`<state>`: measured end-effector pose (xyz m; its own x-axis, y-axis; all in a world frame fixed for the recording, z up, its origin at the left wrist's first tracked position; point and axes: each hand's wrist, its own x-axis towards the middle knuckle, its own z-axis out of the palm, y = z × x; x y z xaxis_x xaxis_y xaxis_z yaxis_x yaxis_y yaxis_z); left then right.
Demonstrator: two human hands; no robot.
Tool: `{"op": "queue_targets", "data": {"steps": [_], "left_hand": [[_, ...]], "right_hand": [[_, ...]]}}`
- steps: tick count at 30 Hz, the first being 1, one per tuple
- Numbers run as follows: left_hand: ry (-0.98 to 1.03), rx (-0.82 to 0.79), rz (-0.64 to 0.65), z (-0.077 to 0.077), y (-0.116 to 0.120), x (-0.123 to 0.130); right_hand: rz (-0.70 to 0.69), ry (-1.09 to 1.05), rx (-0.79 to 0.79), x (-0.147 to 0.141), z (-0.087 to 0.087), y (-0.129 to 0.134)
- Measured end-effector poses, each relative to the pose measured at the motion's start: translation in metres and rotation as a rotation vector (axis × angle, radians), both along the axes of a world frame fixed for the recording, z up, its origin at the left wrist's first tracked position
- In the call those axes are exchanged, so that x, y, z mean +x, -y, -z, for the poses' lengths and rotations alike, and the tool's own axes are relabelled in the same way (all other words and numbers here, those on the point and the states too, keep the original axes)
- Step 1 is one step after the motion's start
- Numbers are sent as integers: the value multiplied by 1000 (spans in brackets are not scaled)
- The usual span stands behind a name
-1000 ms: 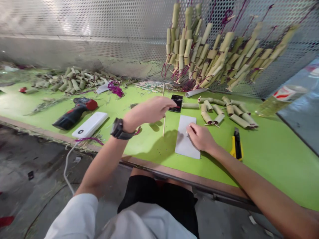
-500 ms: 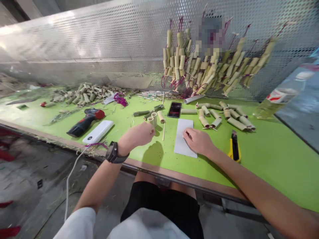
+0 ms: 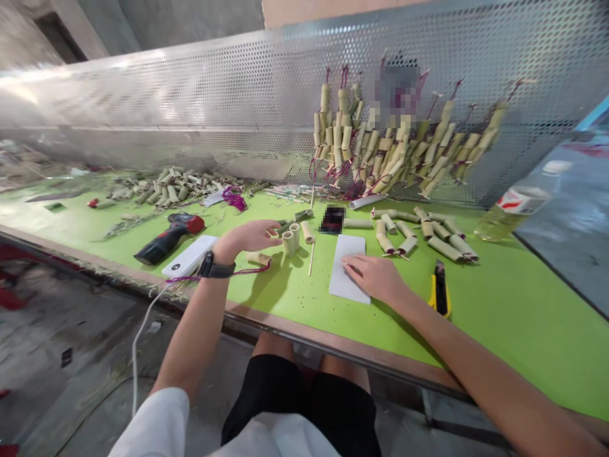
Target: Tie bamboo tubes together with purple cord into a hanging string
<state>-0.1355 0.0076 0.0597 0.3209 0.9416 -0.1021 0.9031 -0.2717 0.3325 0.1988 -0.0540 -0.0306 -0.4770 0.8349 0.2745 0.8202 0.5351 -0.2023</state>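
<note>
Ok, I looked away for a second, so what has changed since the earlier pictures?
The left hand has drawn back leftward from near the phone, its fingers now opened out. The right hand has uncurled somewhat over the white sheet; whether it let anything go is unclear. The drill, cutter and bottle stayed put.

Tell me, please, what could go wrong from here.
The left hand is close to the upright bamboo tubes and might tip them. The yellow cutter lies beside the right forearm, which could brush it. The white cable hangs off the table and, if snagged, may drag the white device.
</note>
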Motion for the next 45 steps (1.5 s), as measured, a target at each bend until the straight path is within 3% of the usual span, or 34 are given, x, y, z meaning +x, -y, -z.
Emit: {"op": "queue_targets", "data": {"steps": [3, 6, 9, 11, 13, 16, 18, 21, 26, 30, 33, 36, 40, 45], "left_hand": [[-67, 165, -29, -9, 12, 7], [28, 366, -22, -25, 40, 29], [48, 223, 96, -26, 65, 63], [-120, 84, 77, -12, 69, 86], [-249, 20, -41, 9, 65, 104], [-246, 25, -142, 41, 54, 122], [-266, 59, -105, 55, 48, 128], [-313, 46, -22, 61, 43, 131], [-295, 41, 110, 45, 41, 121], [-224, 186, 167, 19, 43, 122], [-91, 221, 235, 13, 39, 137], [-71, 186, 338, 27, 29, 155], [-52, 146, 378, 59, 18, 163], [84, 151, 436, 76, 13, 156]], "right_hand": [[-16, 2, 19, 3, 2, -2], [-14, 13, 16, 4, 4, -5], [-13, 31, 27, 4, 4, -6], [-16, 40, 51, 5, 4, -6], [-28, 38, 64, 6, 3, -6], [-50, 1, 57, 7, 4, -7], [-62, -65, 43, 8, 5, -8], [-25, -249, -3, 9, 6, -11], [142, -442, -98, 17, 2, -22], [286, -203, -23, 25, -3, -26], [335, 63, -33, 27, -3, -23], [361, 199, -14, 26, -5, -18], [425, 107, 118, 26, -13, -16], [82, 209, 66, 21, -11, -17]]}}
